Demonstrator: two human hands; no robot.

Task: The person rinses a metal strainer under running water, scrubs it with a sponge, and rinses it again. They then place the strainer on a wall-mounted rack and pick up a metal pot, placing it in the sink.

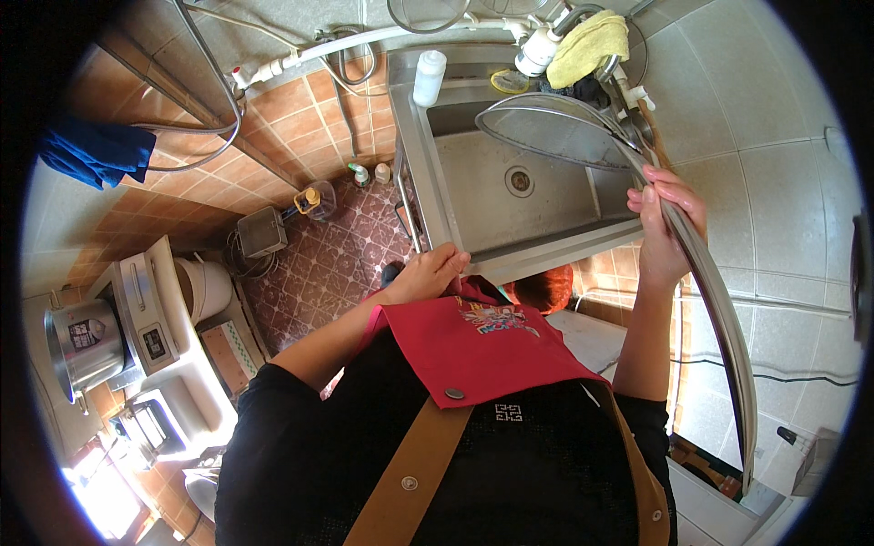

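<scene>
My right hand (666, 222) is closed around the long steel handle (713, 307) of a large round mesh strainer (556, 130). The strainer's head hangs tilted over the back right part of a stainless steel sink (454, 211). From my hand the handle runs back past my right side, looking bent near the picture's rim. My left hand (430, 269) has its fingers curled at the sink's front left corner, beside my red apron (491, 348). Its fingertips are hidden, so whether it grips the apron or the sink edge does not show.
A white bottle (429, 78) stands on the sink's back left corner. A yellow cloth (588, 48) hangs over the faucet area, near a white cylindrical fitting (536, 53). An orange-red object (546, 290) sits below the sink's front. At left stands a steel pot (85, 348).
</scene>
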